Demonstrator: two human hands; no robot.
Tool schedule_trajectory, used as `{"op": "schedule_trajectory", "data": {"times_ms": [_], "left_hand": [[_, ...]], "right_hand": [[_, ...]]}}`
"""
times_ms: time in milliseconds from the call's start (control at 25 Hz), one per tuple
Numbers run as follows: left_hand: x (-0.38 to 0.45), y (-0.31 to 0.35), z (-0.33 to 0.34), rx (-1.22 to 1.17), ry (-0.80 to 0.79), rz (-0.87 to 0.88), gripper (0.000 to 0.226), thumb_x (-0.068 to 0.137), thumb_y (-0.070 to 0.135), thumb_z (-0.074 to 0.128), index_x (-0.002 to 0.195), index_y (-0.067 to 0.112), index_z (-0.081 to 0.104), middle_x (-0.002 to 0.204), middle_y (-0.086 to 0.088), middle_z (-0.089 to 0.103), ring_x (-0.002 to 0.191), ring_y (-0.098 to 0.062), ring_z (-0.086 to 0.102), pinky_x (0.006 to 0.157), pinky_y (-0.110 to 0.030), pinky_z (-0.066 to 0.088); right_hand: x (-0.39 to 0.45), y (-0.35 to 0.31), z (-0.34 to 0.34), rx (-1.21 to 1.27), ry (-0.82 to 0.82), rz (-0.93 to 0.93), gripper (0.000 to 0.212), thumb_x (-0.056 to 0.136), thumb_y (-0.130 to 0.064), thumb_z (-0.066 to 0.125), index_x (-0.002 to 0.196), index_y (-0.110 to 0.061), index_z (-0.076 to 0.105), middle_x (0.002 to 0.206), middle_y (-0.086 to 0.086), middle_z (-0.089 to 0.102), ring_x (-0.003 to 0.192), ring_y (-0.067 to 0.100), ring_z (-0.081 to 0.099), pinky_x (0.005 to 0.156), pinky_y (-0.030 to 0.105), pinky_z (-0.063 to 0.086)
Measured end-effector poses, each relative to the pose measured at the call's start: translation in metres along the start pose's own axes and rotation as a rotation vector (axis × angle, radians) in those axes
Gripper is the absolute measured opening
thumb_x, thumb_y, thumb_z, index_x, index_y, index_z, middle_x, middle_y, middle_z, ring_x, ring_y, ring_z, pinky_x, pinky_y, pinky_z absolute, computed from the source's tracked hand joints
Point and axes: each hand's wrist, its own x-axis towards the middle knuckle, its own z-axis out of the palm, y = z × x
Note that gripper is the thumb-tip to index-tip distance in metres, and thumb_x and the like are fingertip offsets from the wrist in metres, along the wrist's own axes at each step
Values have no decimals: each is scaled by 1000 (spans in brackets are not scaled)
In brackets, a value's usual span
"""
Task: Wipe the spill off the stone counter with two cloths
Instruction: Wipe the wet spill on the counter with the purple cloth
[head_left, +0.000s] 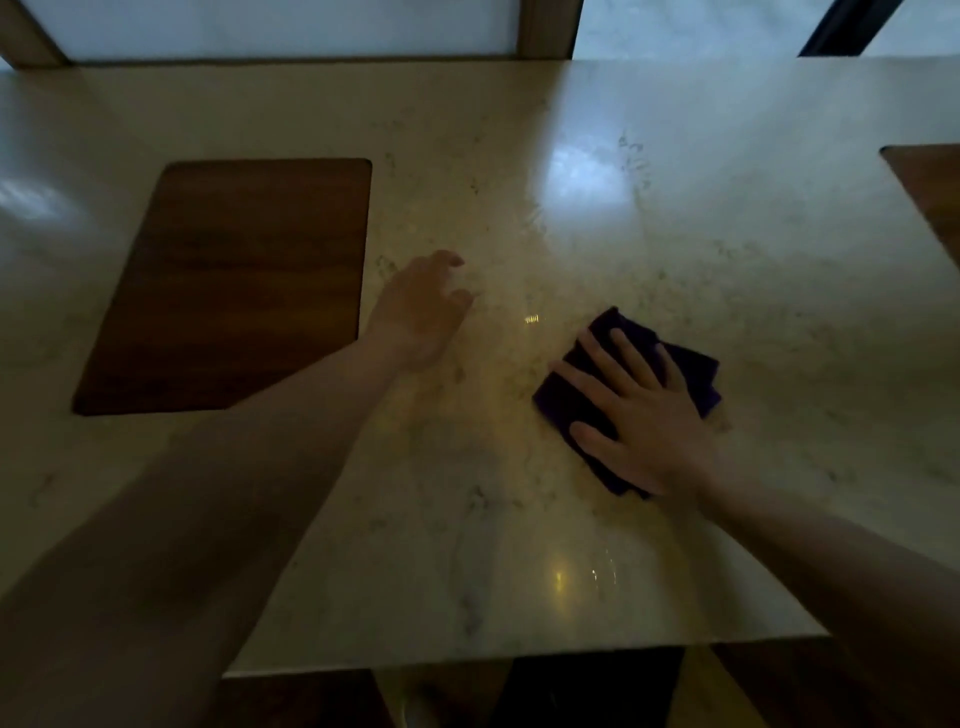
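Flat and spread, our right hand (649, 415) presses on the dark purple cloth (597, 395), fingers apart, not clamped around it. Our left hand (415, 317) hovers empty, its grip loosely apart, near the wooden inset (234, 280). We read no writing anywhere. Faint wet streaks (602, 571) glint on the stone bench (727, 234).

1 cloth (631, 395), 2 wood panels (228, 286), 2 hands (421, 312).
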Motion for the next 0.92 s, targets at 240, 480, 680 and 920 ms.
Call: {"op": "schedule_trajectory", "data": {"times_ms": [240, 480, 680, 920], "left_hand": [[-55, -68, -40, 318, 48, -43, 53, 93, 41, 49, 142, 22, 43, 149, -8, 42, 139, -30, 36, 116, -51, 28], [-36, -85, -64, 321, 143, -174, 50, 96, 43, 45, 143, 27, 38, 156, -8, 28, 146, -33, 20, 117, -57, 16], [-7, -110, -67, 431, 75, -189, 51, 98, 54, 33, 147, 39, 27, 163, -1, 14, 150, -32, 4, 114, -69, 6], [-5, -122, -62, 504, 83, -172, 55, 95, 63, 22, 146, 44, 22, 163, 2, 13, 151, -29, 4, 115, -69, 7]], "right_hand": [[-132, -62, 39, 30, 54, 311, 67, 93, -68, 21, 155, -44, 14, 166, -1, 11, 153, 27, 6, 117, 62, 14], [-109, -162, 44, 222, 64, 860, 72, 88, -58, 29, 153, -28, 32, 162, 10, 25, 147, 40, 22, 109, 72, 18], [-27, -154, 27, 209, 14, 901, 72, 94, -62, 22, 156, -37, -8, 166, 3, -10, 151, 34, -10, 114, 68, 2], [165, -60, -14, 228, 182, 833, 70, 95, -61, 19, 157, -34, 0, 167, 5, -6, 151, 36, -8, 114, 71, -1]]}}
